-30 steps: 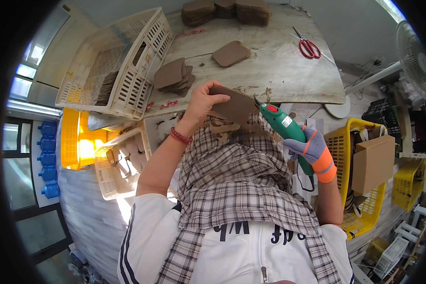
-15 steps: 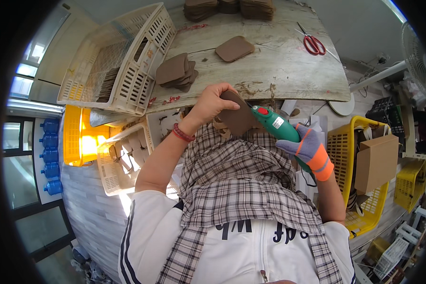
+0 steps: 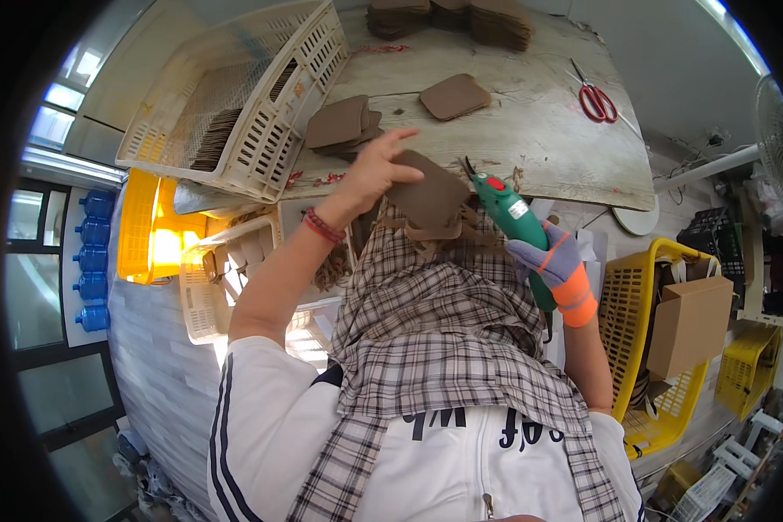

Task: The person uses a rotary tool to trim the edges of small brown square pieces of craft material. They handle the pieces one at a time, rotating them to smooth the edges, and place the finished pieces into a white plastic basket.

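Single view: head-worn left fisheye, upright, looking down over the wearer's apron (image 3: 435, 365); left hand (image 3: 376, 174) and right hand (image 3: 548, 259) near, desk (image 3: 548, 104) beyond toward upper edge.

Plaid apron (image 3: 444, 370) over a white zip-up jacket (image 3: 435, 474), dark-striped sleeves (image 3: 265, 391), red bracelet (image 3: 324, 226), and a purple-grey glove (image 3: 564, 254) with loud orange cuff (image 3: 574, 300) on the right hand (image 3: 548, 261).

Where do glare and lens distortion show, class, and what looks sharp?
Head view: sunlight washes out part of the leftmost yellow crate; head view: the right edge of the table bows; head view: the green tool looks fairly sharp.
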### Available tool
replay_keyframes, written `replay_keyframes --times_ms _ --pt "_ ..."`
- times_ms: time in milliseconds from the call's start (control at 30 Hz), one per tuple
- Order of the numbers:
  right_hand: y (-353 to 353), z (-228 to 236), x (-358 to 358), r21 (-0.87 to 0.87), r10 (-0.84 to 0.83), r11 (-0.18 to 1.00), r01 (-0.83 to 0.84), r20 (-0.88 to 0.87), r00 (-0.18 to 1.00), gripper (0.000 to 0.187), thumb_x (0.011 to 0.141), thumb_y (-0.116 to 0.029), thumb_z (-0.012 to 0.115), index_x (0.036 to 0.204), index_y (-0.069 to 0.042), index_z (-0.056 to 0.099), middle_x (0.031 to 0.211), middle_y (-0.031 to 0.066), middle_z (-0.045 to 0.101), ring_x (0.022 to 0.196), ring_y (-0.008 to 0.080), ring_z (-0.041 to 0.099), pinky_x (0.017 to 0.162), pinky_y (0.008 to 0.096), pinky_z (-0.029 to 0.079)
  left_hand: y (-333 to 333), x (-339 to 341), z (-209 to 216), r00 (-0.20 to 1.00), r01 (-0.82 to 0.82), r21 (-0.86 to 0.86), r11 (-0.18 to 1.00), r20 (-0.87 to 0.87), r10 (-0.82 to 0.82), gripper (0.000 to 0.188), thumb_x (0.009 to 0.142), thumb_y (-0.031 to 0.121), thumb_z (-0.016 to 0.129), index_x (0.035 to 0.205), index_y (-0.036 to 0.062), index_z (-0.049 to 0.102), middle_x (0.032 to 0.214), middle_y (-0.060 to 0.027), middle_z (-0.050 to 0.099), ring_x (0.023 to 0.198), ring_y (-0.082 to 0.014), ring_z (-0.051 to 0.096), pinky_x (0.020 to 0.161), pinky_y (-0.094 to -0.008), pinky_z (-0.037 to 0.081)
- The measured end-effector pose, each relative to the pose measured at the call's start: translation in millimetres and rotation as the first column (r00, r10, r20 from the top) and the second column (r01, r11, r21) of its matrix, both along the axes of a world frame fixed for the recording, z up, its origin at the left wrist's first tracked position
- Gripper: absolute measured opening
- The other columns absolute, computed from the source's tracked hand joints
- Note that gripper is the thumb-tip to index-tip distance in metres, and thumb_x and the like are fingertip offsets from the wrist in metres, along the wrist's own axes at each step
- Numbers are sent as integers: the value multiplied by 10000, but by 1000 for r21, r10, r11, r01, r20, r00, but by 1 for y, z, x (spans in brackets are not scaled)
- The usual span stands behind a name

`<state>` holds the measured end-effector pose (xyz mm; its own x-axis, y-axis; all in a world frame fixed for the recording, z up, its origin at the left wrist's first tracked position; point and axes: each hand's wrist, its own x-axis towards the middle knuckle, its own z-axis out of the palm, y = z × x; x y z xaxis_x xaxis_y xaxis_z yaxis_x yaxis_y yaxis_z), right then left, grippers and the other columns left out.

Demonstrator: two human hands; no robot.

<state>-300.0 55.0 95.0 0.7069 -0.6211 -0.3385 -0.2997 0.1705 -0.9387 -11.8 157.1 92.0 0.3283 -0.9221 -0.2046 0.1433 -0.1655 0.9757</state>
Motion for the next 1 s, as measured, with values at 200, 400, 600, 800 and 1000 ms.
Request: replay_keyframes --times_ms 200,400,600,800,1000 --pt "-16 -13 -20 24 -84 996 86 -58 995 353 782 -185 735 1017 21 569 689 44 614 503 95 561 455 221 454 3 135 -9 823 -561 25 828 123 554 258 852 -25 569 1109 3 566 1009 -110 599 899 -195 584 800 -336 480" --pt "-14 -18 -23 40 -98 994 100 -47 994 371 787 -177 728 1051 19 556 695 53 620 508 97 563 458 218 449 1 166 -24 801 -571 125 811 301 518 247 851 -10 588 1097 -19 574 1029 -116 603 917 -216 586 821 -349 473" --pt "-13 -20 -24 67 -129 989 132 -44 991 327 794 -166 715 1017 13 555 672 53 607 503 101 560 460 218 443 -6 163 -18 777 -530 166 832 488 397 284 824 -6 611 1104 -22 567 994 -106 610 897 -185 591 806 -310 471" --pt "-16 -30 -25 80 -132 987 136 -48 990 379 769 -186 747 1031 11 557 690 46 613 509 92 560 452 215 447 -4 168 0 907 -406 305 861 249 340 334 819 -5 621 1142 -16 534 1124 -144 573 951 -253 594 843 -390 494" --pt "-9 -27 -15 6 -157 987 158 -38 987 377 749 -203 769 981 21 573 676 37 614 503 74 540 451 208 421 5 84 11 780 -425 -108 899 -547 303 354 845 -21 580 1179 3 465 1136 -139 558 1012 -272 579 851 -415 513"
